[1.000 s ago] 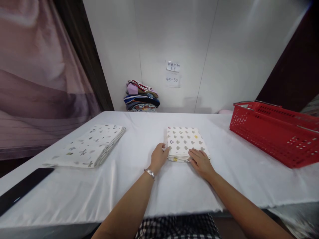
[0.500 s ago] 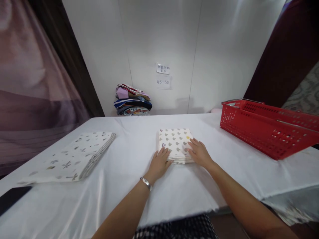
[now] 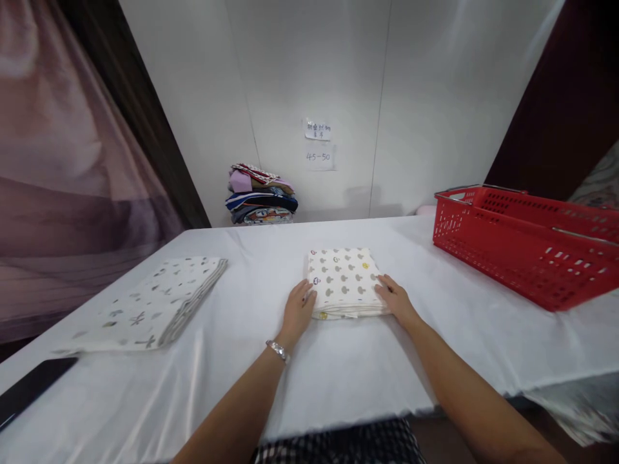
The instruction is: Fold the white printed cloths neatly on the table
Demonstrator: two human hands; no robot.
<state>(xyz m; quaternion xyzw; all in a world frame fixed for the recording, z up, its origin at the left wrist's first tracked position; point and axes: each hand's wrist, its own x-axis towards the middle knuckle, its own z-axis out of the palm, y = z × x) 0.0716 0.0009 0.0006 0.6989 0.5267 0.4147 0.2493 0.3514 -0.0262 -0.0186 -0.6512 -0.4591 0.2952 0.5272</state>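
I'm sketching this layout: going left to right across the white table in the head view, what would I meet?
Flat black object, larger printed folded cloth, left hand, folded cloth between the hands, right hand, red basket.

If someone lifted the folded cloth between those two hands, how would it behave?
The folded cloth would probably droop, being thin-looking fabric. Gripped by its top layer, it might unfold, since separate layers show along the near edge. Pushed, it seems unlikely to roll, lying flat.

Silver bracelet [image 3: 278, 351], left wrist [image 3: 286, 339]; black-and-white checked garment [image 3: 341, 444], woven-looking
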